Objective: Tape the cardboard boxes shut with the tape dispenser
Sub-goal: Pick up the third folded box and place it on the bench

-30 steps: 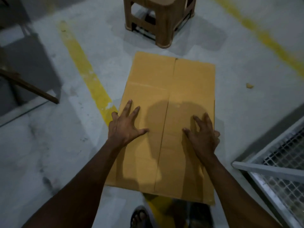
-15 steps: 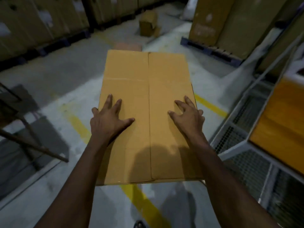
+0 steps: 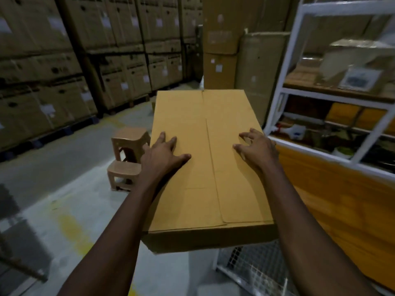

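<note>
Both hands are sitting on top of the cardboard box (image 3: pixel 203 116), which is filling the middle of the view at about waist level. Its top flaps are lying closed and meeting in a seam running straight away from the person. The left hand (image 3: pixel 162 154) is lying flat by the left edge, fingers (image 3: pixel 172 141) spread wide and thumb sticking out toward the seam. The right hand (image 3: pixel 258 150) is hovering more like a claw near the right edge, fingers arched and apart with the tips pressing into the lid. Neither one is pinching anything. Can't tell what's holding the box up from underneath, since the near bottom edge is hanging over floor (image 3: pixel 64 199) and some wire mesh (image 3: pixel 245 268).

Two small brown plastic stools (image 3: pixel 130 144) are standing just left of the box, one in front of the other. Big stacked cartons (image 3: pixel 64 60) are lining the left wall. On the right a white-framed shelf (image 3: pixel 299 60) is carrying blurry packages, with an orange panel (image 3: pixel 331 199) running below it.
</note>
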